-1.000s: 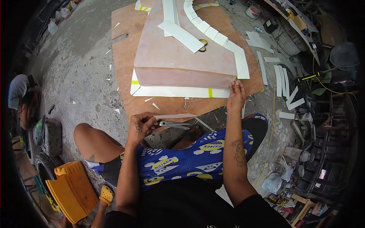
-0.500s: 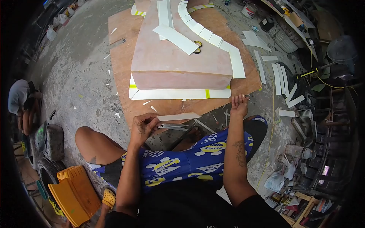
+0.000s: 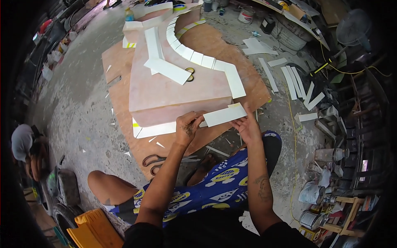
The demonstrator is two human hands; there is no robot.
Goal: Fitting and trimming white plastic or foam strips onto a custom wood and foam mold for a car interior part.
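Observation:
A white rectangular strip [image 3: 225,116] is held up between my hands, in front of the near edge of a pinkish board-like form [image 3: 182,111]. My left hand [image 3: 189,127] pinches its left end. My right hand [image 3: 248,126] has its fingers closed around the right end, thumb at the upper corner. White strips border the form along its curved right side [image 3: 201,59] and its near edge [image 3: 159,129]. Dark-handled scissors [image 3: 154,161] lie by my left forearm, their blades partly hidden behind it. Two loose white strips [image 3: 168,71] rest on the form beside a black-and-yellow tape roll [image 3: 190,74].
Brown plywood [image 3: 252,78] lies under the form, with small white offcuts around. More white strips [image 3: 291,82] lie on the concrete floor to the right. An orange plastic piece [image 3: 97,229] is at lower left. Another person [image 3: 27,144] crouches at far left.
My left hand has moved up and right with the white strip. My right hand has come down and left onto its other end. The scissors' handles now show; the view has shifted.

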